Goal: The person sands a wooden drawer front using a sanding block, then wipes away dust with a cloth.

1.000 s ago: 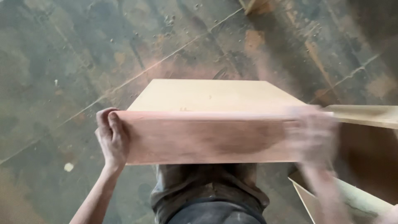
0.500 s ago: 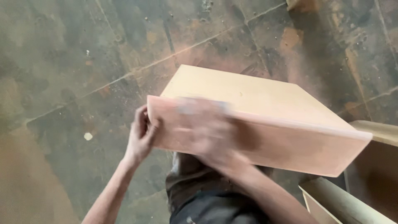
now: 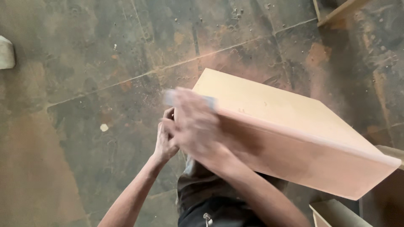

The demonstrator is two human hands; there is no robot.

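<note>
A pale wooden box (image 3: pixel 286 117) is held over my lap, its left end high and its right end tilted down. My left hand (image 3: pixel 164 143) grips the box's left end, fingers curled around the edge. My right hand (image 3: pixel 195 124) is motion-blurred against the box's near face at the left end. It presses a small grey-blue pad (image 3: pixel 189 97) that sticks out past the fingers along the top edge. The pad is too blurred to tell its kind.
The floor is dark, stained concrete with dust and a small white spot (image 3: pixel 104 127). Wooden panels (image 3: pixel 336 212) stand at the lower right, a wooden strip (image 3: pixel 338 11) lies at the top right, and a pale object (image 3: pixel 5 52) sits at the left edge.
My right hand has swept along the box's near face from its right end to its left end. The box has turned, and its right end now points lower. The left hand keeps its grip.
</note>
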